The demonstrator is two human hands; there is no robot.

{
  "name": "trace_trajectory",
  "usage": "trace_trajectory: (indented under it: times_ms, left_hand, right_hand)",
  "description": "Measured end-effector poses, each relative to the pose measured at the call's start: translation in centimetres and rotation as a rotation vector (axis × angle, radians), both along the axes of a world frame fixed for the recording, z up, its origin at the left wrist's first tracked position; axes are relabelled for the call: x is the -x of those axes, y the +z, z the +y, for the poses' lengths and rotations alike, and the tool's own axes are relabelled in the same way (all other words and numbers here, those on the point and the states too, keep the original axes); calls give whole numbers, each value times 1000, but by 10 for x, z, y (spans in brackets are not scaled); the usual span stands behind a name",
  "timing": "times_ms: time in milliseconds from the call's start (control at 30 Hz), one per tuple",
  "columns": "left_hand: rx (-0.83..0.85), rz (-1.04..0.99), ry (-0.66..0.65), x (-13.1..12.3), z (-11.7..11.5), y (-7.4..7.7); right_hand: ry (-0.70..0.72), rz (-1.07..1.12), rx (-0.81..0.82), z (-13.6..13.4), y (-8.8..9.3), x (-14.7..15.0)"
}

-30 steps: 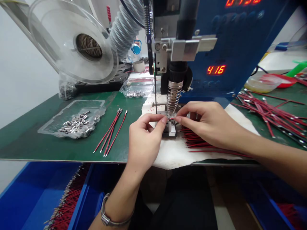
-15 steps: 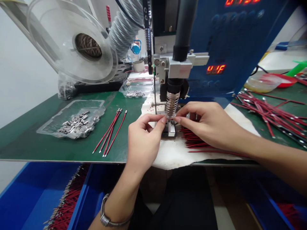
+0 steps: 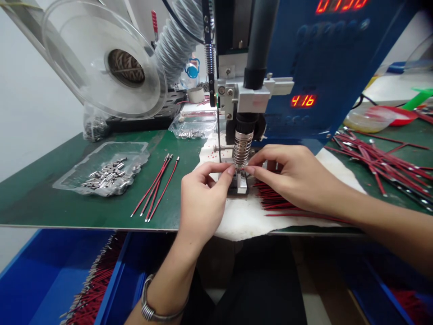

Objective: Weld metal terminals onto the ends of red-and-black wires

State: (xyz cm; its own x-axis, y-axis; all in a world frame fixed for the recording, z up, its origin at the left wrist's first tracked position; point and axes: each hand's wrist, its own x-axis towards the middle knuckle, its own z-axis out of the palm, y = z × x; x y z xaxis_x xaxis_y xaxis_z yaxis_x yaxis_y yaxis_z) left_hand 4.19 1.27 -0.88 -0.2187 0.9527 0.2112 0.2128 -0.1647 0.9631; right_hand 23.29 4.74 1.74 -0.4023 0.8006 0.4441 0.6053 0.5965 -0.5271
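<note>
My left hand (image 3: 203,203) has its thumb and forefinger pinched together at the left of a small metal fixture (image 3: 241,183). Facing it from the right, my right hand (image 3: 294,178) pinches with thumb and forefinger too. Whatever sits between the fingertips is too small to make out. Just above them stands the coiled metal tip (image 3: 242,146) of a soldering machine (image 3: 287,126). Red and black wires (image 3: 274,201) lie on white paper (image 3: 240,221) beneath my right hand. Left of my left hand lie several red-and-black wires with metal ends (image 3: 158,187).
A clear plastic tray (image 3: 64,184) with small metal parts (image 3: 108,176) stands on the green table (image 3: 37,203) at left. More wires (image 3: 389,158) are heaped at right. A blue bin (image 3: 37,271) with wires sits below the table edge. A clear reel (image 3: 81,58) hangs upper left.
Both hands stay in nearly the same place, still pinched at the fixture. The lower red display on the machine shows different digits. The view has shifted very slightly.
</note>
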Motion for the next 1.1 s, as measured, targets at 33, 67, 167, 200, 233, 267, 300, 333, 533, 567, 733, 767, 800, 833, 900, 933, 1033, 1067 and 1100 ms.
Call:
trace_trajectory:
  times_ms: [33,67,167,200,233,267,300,333,533,567,733,767,800,833,900,933,1033,1067,1100]
  left_hand:
    - [1,0,0,0,0,0]
    - [2,-1,-1,0,0,0]
    - [4,-1,0,0,0,0]
    - [3,-1,2,0,0,0]
    - [3,0,2,0,0,-1]
    - [3,1,4,0,0,-1]
    - [3,1,4,-1,0,-1]
    - [2,1,4,-1,0,-1]
    - [4,5,2,-1,1,0]
    - [6,3,4,-1,1,0]
    - [5,4,18,-1,0,-1]
    - [2,9,22,-1,0,-1]
    - [-1,13,26,-1,1,0]
    - [-2,17,28,-1,1,0]
    - [-1,20,31,-1,1,0]
    - [-2,21,30,-1,1,0]
    - [-18,26,21,0,1,0]
    - [-24,27,19,0,1,0]
    - [-29,28,18,0,1,0]
  right_hand:
    - [2,-2,-2,0,0,0]
    - [2,-5,-4,0,0,0]
    - [6,-8,-5,0,0,-1]
    - [8,-6,-6,0,1,-1]
    - [9,-5,-5,0,1,-1]
    - [11,-4,-5,0,1,-1]
    - [12,-3,-6,0,1,-1]
    - [13,-4,-4,0,1,0]
    - [33,-6,-23,0,0,0]
    - [38,-7,-33,1,0,0]
    - [86,-38,-104,4,0,-1]
    - [93,-44,-116,4,0,-2]
    - [96,-47,-125,4,0,-2]
    - [98,-49,-131,4,1,-3]
    - [98,-49,-136,4,1,-4]
    - [98,-49,-137,4,1,-4]
    - [99,-61,-143,4,2,-4]
    - [101,-64,-148,4,2,-4]
    - [104,-68,-154,4,1,-4]
